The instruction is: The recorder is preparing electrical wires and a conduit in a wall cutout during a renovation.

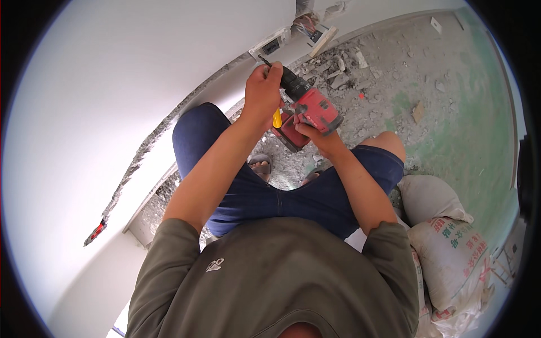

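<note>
My right hand is wrapped round the grip of a red and black cordless drill, held over my lap with its nose pointing up and left. A thin dark drill bit sticks out at the front, close to the wall. My left hand is closed beside the drill's black chuck, its fingertips near the bit. Out of the lower side of that hand pokes a yellow handle; the rest of this tool is hidden. The red battery sits below the drill body.
In the white wall ahead are a dark socket box and a hole with loose wires. A rough groove runs along the wall to the left. Rubble covers the floor ahead. Full white sacks stand at my right.
</note>
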Available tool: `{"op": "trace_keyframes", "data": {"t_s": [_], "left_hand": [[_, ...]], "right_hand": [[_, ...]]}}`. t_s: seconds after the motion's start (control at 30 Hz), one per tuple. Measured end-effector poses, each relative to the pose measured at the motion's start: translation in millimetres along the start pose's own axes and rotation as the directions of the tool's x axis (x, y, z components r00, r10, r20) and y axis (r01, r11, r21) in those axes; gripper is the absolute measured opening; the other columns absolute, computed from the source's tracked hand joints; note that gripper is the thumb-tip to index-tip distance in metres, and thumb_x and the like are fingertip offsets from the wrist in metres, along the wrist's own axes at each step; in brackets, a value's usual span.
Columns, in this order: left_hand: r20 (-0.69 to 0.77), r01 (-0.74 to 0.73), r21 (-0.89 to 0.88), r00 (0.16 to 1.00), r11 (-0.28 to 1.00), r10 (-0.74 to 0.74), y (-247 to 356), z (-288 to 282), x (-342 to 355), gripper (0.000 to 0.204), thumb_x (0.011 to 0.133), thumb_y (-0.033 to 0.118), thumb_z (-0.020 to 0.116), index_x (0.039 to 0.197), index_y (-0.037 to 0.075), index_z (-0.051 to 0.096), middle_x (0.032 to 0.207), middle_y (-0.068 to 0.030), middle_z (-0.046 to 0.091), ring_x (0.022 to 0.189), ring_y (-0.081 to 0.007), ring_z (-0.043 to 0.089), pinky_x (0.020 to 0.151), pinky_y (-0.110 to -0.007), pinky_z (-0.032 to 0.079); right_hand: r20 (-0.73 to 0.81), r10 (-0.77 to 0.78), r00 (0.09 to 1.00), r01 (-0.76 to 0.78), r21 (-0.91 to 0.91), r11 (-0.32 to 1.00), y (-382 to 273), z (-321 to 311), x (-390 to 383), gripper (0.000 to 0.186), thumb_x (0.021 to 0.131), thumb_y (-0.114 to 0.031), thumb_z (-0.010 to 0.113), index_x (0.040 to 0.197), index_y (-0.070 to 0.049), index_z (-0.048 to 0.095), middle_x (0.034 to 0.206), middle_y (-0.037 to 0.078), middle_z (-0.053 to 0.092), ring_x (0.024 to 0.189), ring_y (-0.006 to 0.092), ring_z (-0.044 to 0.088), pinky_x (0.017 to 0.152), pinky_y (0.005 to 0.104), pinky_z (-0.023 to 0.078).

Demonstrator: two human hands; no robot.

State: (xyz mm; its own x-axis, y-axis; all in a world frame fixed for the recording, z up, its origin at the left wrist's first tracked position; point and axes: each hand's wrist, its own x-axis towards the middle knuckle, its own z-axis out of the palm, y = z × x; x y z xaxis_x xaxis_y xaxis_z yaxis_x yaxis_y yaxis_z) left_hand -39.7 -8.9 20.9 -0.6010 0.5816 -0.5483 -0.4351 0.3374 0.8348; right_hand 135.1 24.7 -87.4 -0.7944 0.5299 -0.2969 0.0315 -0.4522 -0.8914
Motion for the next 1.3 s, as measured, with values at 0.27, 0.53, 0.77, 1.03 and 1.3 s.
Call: {"op": "trace_keyframes", "data": {"t_s": [0.27,0.53,0.77,1.03,1.3], "left_hand": [[-0.004,-0.089,0.050,0.996,0.995,0.089,0,3,1,0.032,0.096,0.034,0.056,0.095,0.002,0.059,0.077,-0.0033,0.053,0.054,-0.0109,0.048,0.045,-0.027,0.042],[-0.024,-0.063,-0.002,0.998,0.998,0.063,2,2,-2,0.032,0.096,0.033,0.056,0.097,0.002,0.060,0.076,-0.0029,0.053,0.055,-0.0107,0.049,0.044,-0.027,0.043],[-0.023,-0.047,0.007,0.999,0.999,0.047,3,4,-2,0.032,0.095,0.032,0.057,0.101,0.001,0.061,0.079,-0.0022,0.054,0.058,-0.0106,0.050,0.045,-0.027,0.043],[-0.011,-0.012,0.006,1.000,1.000,0.012,5,3,-4,0.029,0.095,0.031,0.056,0.103,0.003,0.062,0.082,-0.0026,0.056,0.061,-0.0111,0.051,0.046,-0.026,0.044],[-0.026,0.039,-0.053,0.999,0.998,-0.040,6,4,-4,0.028,0.095,0.031,0.054,0.102,0.005,0.061,0.080,-0.0019,0.053,0.059,-0.0112,0.049,0.046,-0.026,0.043]], "right_hand": [[0.088,0.084,0.993,-0.105,0.273,0.956,-28,7,-1,0.041,0.077,0.003,0.068,0.116,-0.003,0.058,0.094,0.002,0.062,0.089,0.0127,0.058,0.082,0.0289,0.047],[0.031,0.007,1.000,-0.012,0.181,0.983,-29,9,0,0.036,0.075,0.001,0.067,0.110,-0.004,0.058,0.090,0.002,0.060,0.086,0.0128,0.057,0.077,0.0280,0.046],[0.066,0.051,0.996,-0.071,0.334,0.940,-26,23,-6,0.037,0.073,0.002,0.068,0.108,-0.005,0.057,0.090,0.002,0.060,0.085,0.0142,0.058,0.075,0.0284,0.046],[0.024,0.058,0.998,-0.062,0.293,0.954,-24,21,-5,0.043,0.072,0.005,0.067,0.113,-0.003,0.057,0.090,0.003,0.060,0.087,0.0160,0.058,0.081,0.0306,0.047],[0.014,0.030,0.999,-0.032,0.230,0.973,-17,20,-5,0.041,0.073,0.005,0.066,0.113,-0.003,0.058,0.091,0.003,0.060,0.087,0.0153,0.058,0.083,0.0313,0.047]]}}
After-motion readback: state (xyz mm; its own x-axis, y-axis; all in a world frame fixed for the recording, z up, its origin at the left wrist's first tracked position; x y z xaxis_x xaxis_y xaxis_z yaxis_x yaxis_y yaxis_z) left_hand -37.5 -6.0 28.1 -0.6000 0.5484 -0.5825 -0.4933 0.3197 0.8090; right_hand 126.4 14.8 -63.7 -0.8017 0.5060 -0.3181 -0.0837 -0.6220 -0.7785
